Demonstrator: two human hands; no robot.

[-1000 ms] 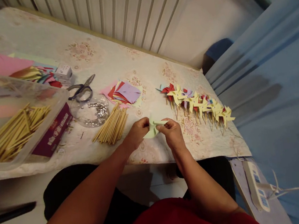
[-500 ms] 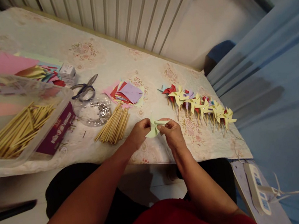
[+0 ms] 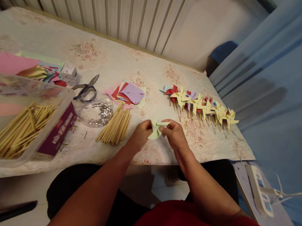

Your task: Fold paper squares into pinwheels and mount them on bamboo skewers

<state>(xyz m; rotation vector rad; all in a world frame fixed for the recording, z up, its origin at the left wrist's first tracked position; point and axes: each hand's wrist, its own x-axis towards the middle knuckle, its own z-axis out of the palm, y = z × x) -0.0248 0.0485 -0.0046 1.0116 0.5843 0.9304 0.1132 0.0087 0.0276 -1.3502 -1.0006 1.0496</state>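
Between my hands, above the front of the table, is a pale green paper pinwheel (image 3: 155, 130) with its corners curled inward. My left hand (image 3: 142, 133) pinches its left edge. With thumb and fingers my right hand (image 3: 174, 131) grips the right side, near the folded corners at the centre. Left of my left hand lies a bundle of thin wooden sticks (image 3: 115, 127). Farther back is a pile of coloured paper squares (image 3: 131, 93), a lilac one on top. Finished pinwheels on sticks (image 3: 200, 104), mostly yellow in front, form a row to the right.
A round clear dish (image 3: 95, 113) holds small metal pins, with scissors (image 3: 87, 90) behind it. A clear plastic box (image 3: 65, 106) of sticks stands at the left, near paper scraps (image 3: 14, 63) and a small white box (image 3: 68, 71). A power strip (image 3: 260, 191) lies beyond the table's right corner.
Hardly anything differs. The lower blade of the green pinwheel has shifted very slightly; both hands keep their hold in the same place.
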